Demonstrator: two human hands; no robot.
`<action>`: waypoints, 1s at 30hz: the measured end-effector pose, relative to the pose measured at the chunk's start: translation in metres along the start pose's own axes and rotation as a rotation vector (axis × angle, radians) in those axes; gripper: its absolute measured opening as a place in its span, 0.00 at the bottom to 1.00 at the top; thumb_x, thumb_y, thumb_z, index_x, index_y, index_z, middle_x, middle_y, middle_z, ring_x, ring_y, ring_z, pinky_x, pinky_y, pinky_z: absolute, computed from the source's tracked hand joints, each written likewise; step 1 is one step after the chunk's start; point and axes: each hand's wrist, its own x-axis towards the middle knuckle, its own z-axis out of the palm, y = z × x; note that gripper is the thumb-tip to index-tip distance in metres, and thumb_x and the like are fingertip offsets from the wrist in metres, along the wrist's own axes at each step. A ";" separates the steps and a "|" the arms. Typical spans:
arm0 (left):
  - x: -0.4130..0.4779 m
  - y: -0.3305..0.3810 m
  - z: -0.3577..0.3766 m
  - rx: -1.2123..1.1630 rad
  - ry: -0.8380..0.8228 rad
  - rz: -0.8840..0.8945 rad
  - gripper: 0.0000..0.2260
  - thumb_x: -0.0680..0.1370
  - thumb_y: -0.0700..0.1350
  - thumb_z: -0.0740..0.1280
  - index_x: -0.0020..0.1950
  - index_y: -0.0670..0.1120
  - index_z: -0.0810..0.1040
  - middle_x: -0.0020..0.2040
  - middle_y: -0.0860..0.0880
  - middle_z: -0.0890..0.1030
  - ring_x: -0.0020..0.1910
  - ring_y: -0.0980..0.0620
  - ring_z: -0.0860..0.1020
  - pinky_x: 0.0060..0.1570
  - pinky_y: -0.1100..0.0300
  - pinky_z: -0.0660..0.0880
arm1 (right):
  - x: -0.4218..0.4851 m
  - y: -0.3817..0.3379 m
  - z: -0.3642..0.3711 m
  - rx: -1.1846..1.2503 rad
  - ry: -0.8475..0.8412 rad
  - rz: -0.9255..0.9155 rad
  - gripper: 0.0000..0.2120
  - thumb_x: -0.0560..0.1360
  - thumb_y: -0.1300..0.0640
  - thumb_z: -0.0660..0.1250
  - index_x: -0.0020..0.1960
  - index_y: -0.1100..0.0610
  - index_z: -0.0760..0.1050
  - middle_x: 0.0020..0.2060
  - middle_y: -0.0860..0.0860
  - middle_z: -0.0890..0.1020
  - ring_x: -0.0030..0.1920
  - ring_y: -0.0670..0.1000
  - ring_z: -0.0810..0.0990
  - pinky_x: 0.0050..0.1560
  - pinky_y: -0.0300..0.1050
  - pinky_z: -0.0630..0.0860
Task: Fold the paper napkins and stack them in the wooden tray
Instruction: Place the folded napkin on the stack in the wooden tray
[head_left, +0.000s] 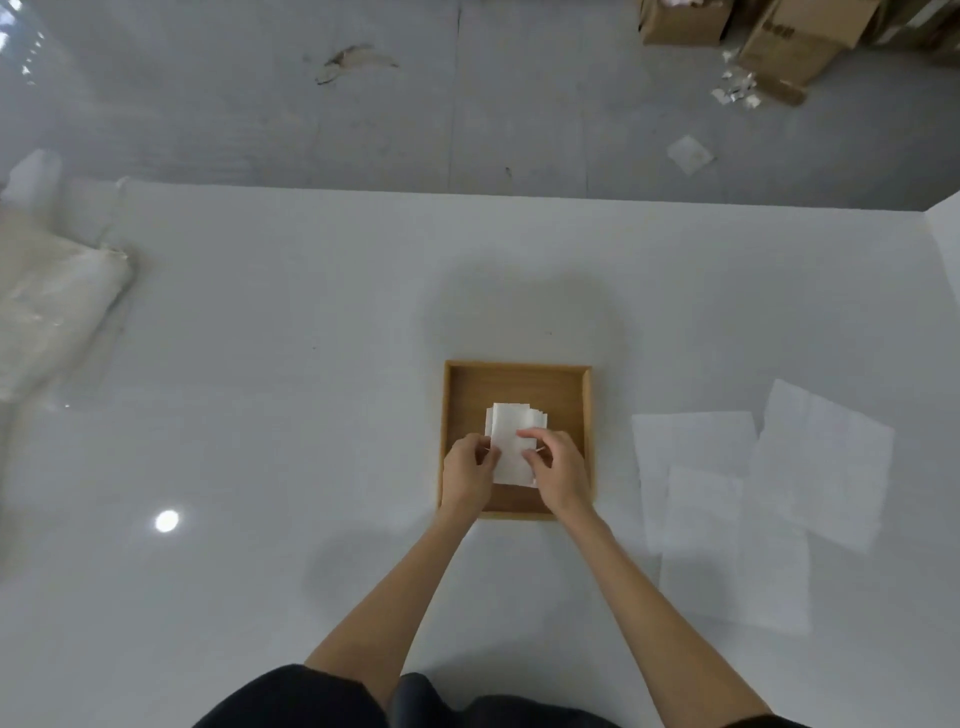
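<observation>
- The table (285, 415) fills the near and middle view, and the wooden tray (517, 365) sits on it straight ahead of the person, at 12 o'clock.
- The folded napkins (511, 431) lie stacked inside the tray, toward its near half.
- The left hand (470, 467) holds the stack's 9 o'clock edge and the right hand (558, 467) its 3 o'clock edge.
- The unfolded napkins (753, 499) lie overlapping on the table at 3 o'clock from the tray, near it but apart.
- A plastic bag (47, 312) rests at the table's edge, at 10 o'clock, well apart from the tray.
- The floor (260, 104) lies beyond the table's far edge.
- Cardboard boxes (789, 36) stand on the floor at 1 o'clock, with a loose sheet (688, 153) nearer the table.
</observation>
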 end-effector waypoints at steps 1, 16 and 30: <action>0.005 -0.001 0.001 0.042 -0.005 0.009 0.08 0.81 0.42 0.66 0.59 0.43 0.78 0.51 0.49 0.80 0.48 0.52 0.77 0.44 0.67 0.69 | 0.002 0.003 0.005 -0.034 0.004 0.009 0.12 0.79 0.62 0.67 0.60 0.51 0.80 0.51 0.49 0.77 0.45 0.39 0.75 0.50 0.33 0.74; 0.004 0.001 0.003 0.620 -0.161 0.271 0.30 0.82 0.38 0.59 0.80 0.54 0.53 0.58 0.41 0.74 0.46 0.41 0.78 0.40 0.53 0.74 | -0.006 0.025 0.030 -0.459 0.061 0.054 0.31 0.80 0.56 0.62 0.77 0.38 0.55 0.54 0.53 0.72 0.51 0.53 0.76 0.44 0.52 0.81; -0.072 0.046 0.092 0.824 -0.168 0.568 0.19 0.76 0.31 0.61 0.65 0.44 0.71 0.57 0.46 0.79 0.58 0.44 0.76 0.53 0.53 0.71 | -0.125 0.121 -0.137 -0.002 0.484 0.331 0.13 0.82 0.54 0.61 0.65 0.52 0.76 0.48 0.49 0.82 0.46 0.50 0.81 0.52 0.50 0.79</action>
